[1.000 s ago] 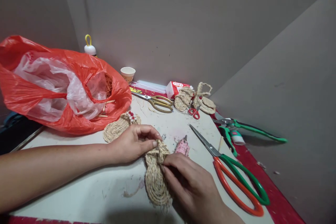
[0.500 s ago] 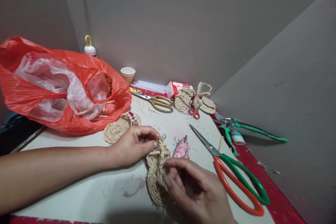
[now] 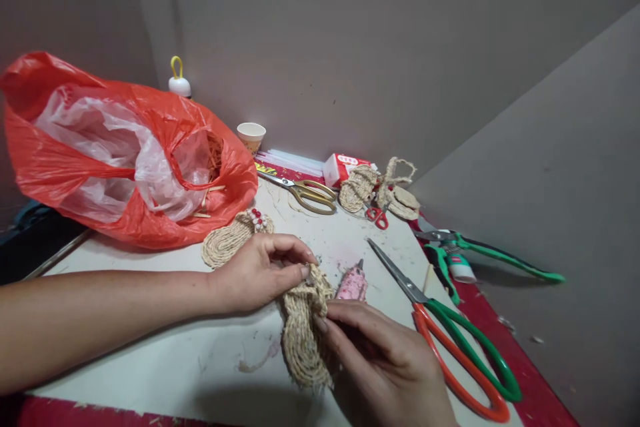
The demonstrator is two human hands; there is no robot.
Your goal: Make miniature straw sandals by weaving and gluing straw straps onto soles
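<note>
A small slipper of coiled straw rope (image 3: 305, 347) lies on the white tabletop, its sole toward me and a strap crossing its upper part. My left hand (image 3: 265, 273) pinches the far end between thumb and fingers. At the strap's right edge, the thumb and forefinger of my right hand (image 3: 390, 360) are closed on the slipper. Just beyond my right hand lies a pink glue gun (image 3: 353, 283), partly hidden. A second straw slipper (image 3: 225, 243), with red and white beads, lies behind my left hand.
Large scissors (image 3: 425, 307) with orange and green handles lie at right, near green-handled pruners (image 3: 450, 240). A red plastic bag (image 3: 220, 213) fills the left. Gold-handled scissors (image 3: 313, 195), a paper cup (image 3: 251, 137), a red-white box (image 3: 343, 170) and more straw pieces (image 3: 357, 188) stand along the back.
My right thumb and forefinger have come together on the slipper's strap edge, where they were apart. My left hand keeps its pinch. The whole view has shifted slightly.
</note>
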